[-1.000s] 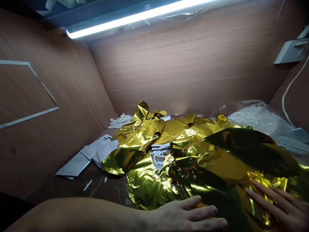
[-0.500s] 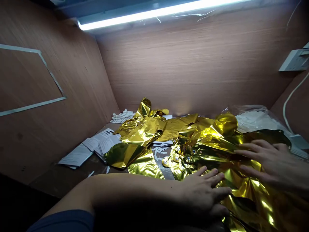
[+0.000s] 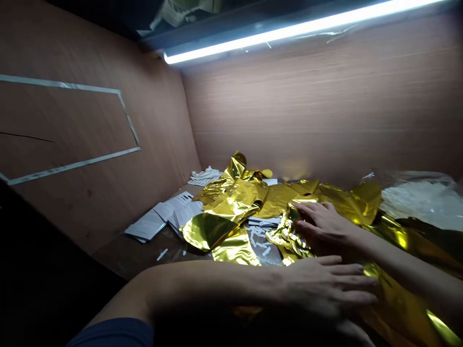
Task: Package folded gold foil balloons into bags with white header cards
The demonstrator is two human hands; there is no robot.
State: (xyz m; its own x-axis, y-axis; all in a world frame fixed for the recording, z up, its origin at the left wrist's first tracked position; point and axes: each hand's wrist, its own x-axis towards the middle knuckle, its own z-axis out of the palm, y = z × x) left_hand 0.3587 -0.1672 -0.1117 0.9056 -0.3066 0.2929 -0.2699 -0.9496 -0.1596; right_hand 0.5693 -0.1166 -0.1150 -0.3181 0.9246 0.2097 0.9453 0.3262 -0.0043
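My left hand (image 3: 331, 284) reaches across from the left with its fingers stretched out and apart. It lies palm down over shiny gold foil (image 3: 401, 299), which looks like flat, uninflated foil balloons. Beyond it, my right hand (image 3: 321, 224) rests on a crumpled bunch of gold foil (image 3: 289, 238), fingers extended and thumb apart. Its palm side and the foil beneath are hidden. More gold foil pieces (image 3: 231, 200) lie in a loose heap toward the back wall, one with a rounded end (image 3: 208, 231) nearer me.
Printed white cards (image 3: 148, 222) lie at the left. Small white strips (image 3: 258, 238) are scattered on the dark tabletop (image 3: 141, 253). A clear bag with white contents (image 3: 421, 200) sits at the right. Wooden panels (image 3: 289, 111) enclose the back and left beneath a tube light (image 3: 289, 33).
My right hand has moved left and farther from me onto the crumpled foil. My left hand has shifted slightly right, still spread. The view has turned left.
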